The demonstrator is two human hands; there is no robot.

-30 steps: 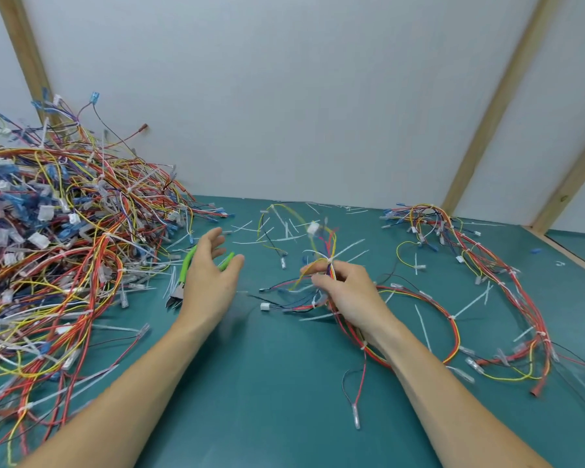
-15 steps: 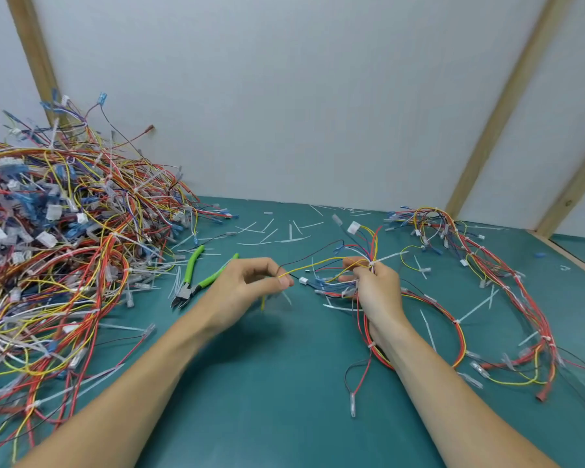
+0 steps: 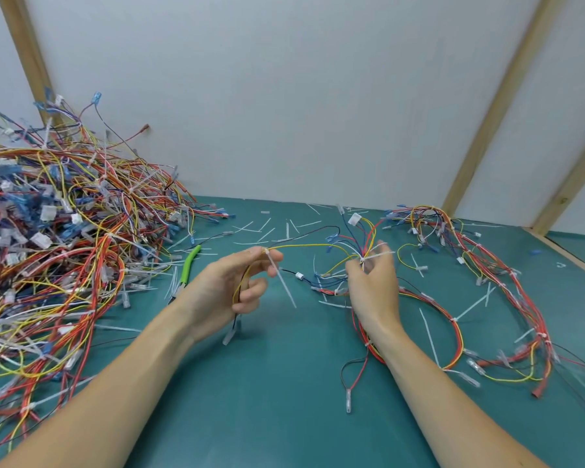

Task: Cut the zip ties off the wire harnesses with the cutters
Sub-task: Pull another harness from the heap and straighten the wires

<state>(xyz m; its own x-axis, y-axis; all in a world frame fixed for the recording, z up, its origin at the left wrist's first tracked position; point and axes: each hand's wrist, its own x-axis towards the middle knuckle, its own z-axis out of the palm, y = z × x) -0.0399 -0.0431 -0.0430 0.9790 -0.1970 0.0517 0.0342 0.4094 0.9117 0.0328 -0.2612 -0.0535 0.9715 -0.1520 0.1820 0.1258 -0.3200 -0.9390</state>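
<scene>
The left hand is raised just above the worktop, thumb and forefinger pinching a yellow wire at a white zip tie whose long tail slants down and to the right from the fingertips. The lower fingers curl loosely around yellow and black strands that drop below the palm to a clear-sleeved terminal. The right hand is held at about the same height, its fingertips pinching the harness where many wires meet at a second zip tie, whose tail sticks out to the right. The yellow wire arcs between the two hands. From the right hand's pinch, blue, white and red leads fan upward to a white connector, and a thick red and orange loop of the same harness lies on the worktop beside and beneath the right forearm.

The cutters, with bright green handles, lie on the worktop just left of the left hand, untouched and partly hidden behind the wrist. Short cut zip-tie pieces are scattered across the green surface behind the hands. A large tangled heap of harnesses fills the left side, and a smaller bundle of harnesses is spread along the right. A white wall with slanted wooden battens stands behind.
</scene>
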